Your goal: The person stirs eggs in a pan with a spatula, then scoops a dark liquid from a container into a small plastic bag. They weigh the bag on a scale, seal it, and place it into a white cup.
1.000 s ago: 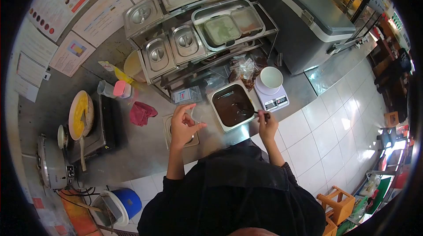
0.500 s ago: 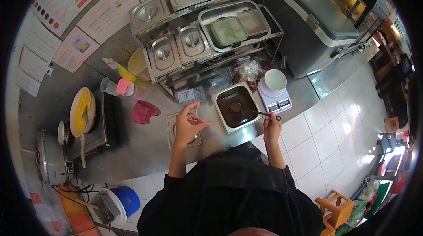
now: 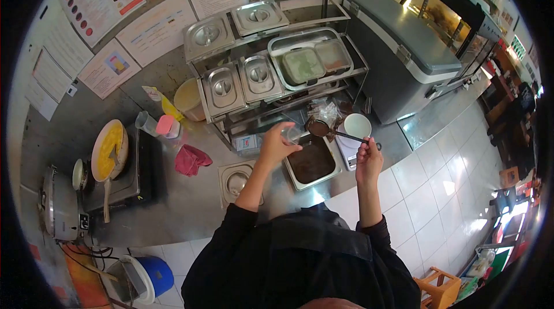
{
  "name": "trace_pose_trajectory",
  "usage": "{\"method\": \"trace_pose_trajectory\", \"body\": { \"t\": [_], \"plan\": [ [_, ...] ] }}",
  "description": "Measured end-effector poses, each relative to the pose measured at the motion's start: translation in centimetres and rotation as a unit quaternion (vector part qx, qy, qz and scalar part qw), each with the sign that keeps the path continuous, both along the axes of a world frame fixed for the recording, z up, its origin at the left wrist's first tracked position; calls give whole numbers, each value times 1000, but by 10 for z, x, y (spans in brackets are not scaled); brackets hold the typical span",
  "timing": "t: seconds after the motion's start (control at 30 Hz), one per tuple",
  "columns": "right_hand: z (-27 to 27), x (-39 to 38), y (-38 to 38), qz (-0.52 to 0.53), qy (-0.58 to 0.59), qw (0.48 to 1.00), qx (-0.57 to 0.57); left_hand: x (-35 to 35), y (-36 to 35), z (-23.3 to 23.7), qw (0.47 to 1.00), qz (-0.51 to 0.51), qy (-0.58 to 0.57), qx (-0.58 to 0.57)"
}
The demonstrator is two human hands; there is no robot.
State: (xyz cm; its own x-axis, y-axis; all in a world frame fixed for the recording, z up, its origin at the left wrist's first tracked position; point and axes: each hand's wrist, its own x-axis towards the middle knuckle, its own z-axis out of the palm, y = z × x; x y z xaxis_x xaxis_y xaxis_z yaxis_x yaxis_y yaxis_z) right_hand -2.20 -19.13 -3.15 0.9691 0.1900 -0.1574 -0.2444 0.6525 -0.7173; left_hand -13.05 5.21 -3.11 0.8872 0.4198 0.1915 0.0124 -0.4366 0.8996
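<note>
My left hand (image 3: 276, 148) pinches a small clear plastic cup (image 3: 292, 134) above the far left corner of a square steel container (image 3: 315, 184). Dark brown sauce (image 3: 311, 164) lies inside that container. In my right hand (image 3: 369, 163) is the dark handle of a ladle (image 3: 318, 128), its bowl full of brown sauce. The ladle's bowl is raised over the container's far side, just right of the cup. Beneath the ladle handle, a white bowl (image 3: 358, 126) sits on a white kitchen scale (image 3: 350, 159), partly hidden.
A steel rack with lidded pans (image 3: 224, 88) stands behind. On the left are a maroon cloth (image 3: 192, 160), a pink-lidded jar (image 3: 168, 126) and a frying pan (image 3: 100, 142) holding yellow food. A big grey cooler (image 3: 398, 60) is at the right. A steel drain-like insert (image 3: 236, 183) lies left of the container.
My right hand has lifted the ladle, bowl full, out of the sauce. My left hand has moved right with the cup, bringing it close to the ladle. The view has shifted slightly.
</note>
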Motion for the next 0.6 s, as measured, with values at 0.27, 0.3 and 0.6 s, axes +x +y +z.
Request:
{"method": "trace_pose_trajectory", "body": {
  "t": [0.27, 0.3, 0.6],
  "plan": [
    [31, -3, 7, -75, -99, 992, 15, 28, -25, 14, 989, -87, -10, -119],
    [33, -6, 5, -72, -136, 988, 13, 29, -26, 18, 986, -95, -12, -138],
    [50, -27, -2, -117, -297, 947, -41, 30, -28, 34, 967, -148, -47, -200]
  ]
}}
